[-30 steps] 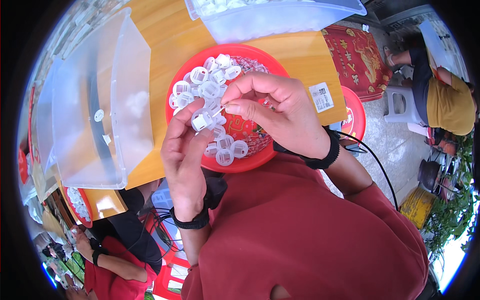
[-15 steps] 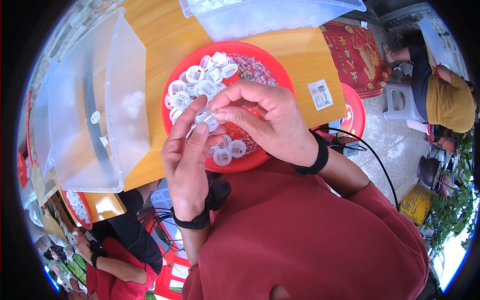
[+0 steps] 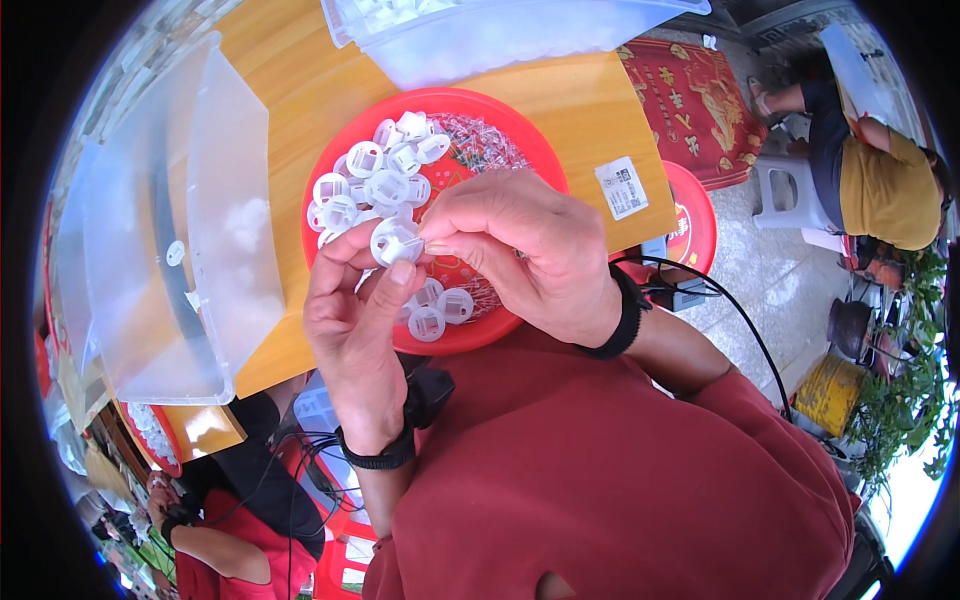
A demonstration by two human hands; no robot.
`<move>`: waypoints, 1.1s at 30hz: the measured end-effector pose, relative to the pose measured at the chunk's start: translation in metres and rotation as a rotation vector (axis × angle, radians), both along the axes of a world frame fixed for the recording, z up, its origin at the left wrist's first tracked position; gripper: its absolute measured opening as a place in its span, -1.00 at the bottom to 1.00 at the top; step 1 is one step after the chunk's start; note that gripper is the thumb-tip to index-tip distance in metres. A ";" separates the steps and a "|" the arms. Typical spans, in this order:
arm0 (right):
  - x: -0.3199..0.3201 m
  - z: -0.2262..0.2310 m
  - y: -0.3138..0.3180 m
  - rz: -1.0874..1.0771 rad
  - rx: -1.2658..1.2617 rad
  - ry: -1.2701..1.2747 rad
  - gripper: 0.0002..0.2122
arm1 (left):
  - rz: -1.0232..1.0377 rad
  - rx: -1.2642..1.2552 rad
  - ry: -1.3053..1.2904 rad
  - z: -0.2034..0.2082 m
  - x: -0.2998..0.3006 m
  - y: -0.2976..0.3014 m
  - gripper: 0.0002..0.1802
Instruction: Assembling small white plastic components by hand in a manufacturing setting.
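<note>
My left hand pinches a round white plastic piece with cut-outs in its face, held up above the red tray. Thumb and forefinger of my right hand are closed at the right edge of that piece, on a small thin pale part that is mostly hidden by the fingertips. Beneath and beyond the hands, similar white round pieces are heaped on the tray's left side. Several more lie at its near side. Thin clear plastic bits cover the tray's far right.
A translucent bin stands at the left of the wooden table, another bin at the back. A printed label lies at right. A black cable runs by my right arm. Other people sit left and right.
The round piece has turned to show its face more fully and shifted slightly left with my hands. My right fingertips stay at its edge. The whole view has shifted slightly.
</note>
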State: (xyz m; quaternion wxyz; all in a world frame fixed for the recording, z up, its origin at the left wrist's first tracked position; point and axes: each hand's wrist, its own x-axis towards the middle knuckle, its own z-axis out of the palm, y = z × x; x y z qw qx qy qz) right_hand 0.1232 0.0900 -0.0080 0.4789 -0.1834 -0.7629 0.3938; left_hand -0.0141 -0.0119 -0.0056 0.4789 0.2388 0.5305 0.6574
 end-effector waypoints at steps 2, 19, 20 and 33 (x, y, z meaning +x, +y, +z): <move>0.001 0.000 0.000 -0.013 0.049 -0.001 -0.87 | -0.015 0.024 -0.005 0.001 0.001 0.001 -0.65; 0.007 0.001 -0.007 -0.082 0.093 -0.039 -0.89 | -0.036 0.033 0.025 0.002 0.006 -0.006 -0.69; 0.008 0.001 -0.008 -0.084 0.092 -0.039 -0.89 | -0.038 0.032 0.025 0.002 0.007 -0.007 -0.69; 0.012 0.016 0.000 -0.086 0.085 -0.088 -0.93 | -0.044 0.041 0.011 0.016 0.010 0.004 -0.70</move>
